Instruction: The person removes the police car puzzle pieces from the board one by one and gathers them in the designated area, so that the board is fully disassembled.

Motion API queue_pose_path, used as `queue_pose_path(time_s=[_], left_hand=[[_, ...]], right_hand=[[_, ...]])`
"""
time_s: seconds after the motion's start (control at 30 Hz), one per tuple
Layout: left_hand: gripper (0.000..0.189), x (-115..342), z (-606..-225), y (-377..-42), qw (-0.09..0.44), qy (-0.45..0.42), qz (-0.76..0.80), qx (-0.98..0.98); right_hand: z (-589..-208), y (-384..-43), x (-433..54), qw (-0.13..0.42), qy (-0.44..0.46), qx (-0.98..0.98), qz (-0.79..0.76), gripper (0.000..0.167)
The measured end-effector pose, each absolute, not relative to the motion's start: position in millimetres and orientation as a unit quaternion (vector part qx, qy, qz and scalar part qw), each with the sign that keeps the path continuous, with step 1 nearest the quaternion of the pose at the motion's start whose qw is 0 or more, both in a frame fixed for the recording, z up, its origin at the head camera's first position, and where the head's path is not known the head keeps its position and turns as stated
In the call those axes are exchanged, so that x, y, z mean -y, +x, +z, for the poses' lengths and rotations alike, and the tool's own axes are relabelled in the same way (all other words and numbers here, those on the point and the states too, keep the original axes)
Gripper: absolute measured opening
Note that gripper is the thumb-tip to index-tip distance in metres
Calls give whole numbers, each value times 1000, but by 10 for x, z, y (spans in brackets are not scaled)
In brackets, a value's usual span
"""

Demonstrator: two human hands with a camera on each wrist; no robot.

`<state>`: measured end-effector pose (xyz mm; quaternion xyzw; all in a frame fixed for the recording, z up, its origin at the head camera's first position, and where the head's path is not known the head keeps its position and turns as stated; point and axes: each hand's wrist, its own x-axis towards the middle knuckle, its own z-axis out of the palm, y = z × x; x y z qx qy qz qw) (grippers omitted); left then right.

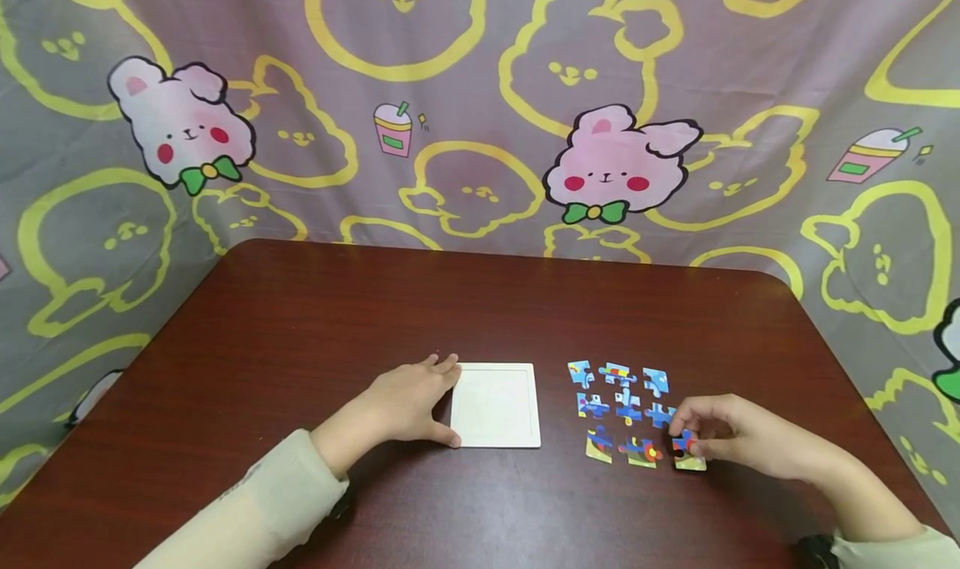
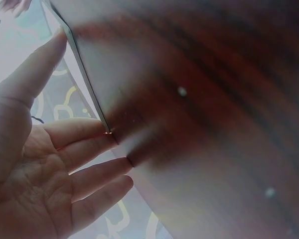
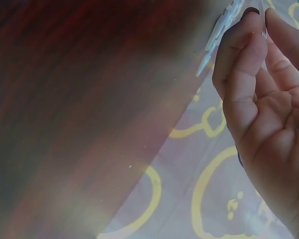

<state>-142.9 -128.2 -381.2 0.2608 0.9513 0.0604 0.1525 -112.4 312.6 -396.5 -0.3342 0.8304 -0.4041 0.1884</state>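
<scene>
A white square puzzle tray (image 1: 495, 406) lies flat on the table. My left hand (image 1: 416, 398) rests at its left side, thumb at the near corner and straight fingertips at the far corner. In the left wrist view, the thumb and fingers (image 2: 84, 137) touch the tray's thin edge. On the right, my right hand (image 1: 738, 431) pinches a jigsaw piece (image 1: 688, 456) with a red, blue and yellow print between thumb and fingers. In the right wrist view, the fingers (image 3: 246, 64) curl toward the thumb and the piece shows only as a thin edge.
Several other jigsaw pieces (image 1: 627, 402) lie spaced apart in rows between the tray and my right hand. The dark red-brown table (image 1: 375, 302) has a cartoon-printed curtain (image 1: 465, 111) behind and around it.
</scene>
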Motion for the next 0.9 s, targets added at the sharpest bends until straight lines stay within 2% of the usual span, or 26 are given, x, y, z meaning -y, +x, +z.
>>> queue_pose_path(time_s=[0.6,0.9], left_hand=[[98,1285,-3806,-1409,154,260,62,-951],[98,1287,-3819,-1397,155,260,62,-951]], right_hand=[[-4019,-1105,-3135,196,-314,-845,-386,18],[-3997,-1108,-3156,149,-295,-873,-359,15]])
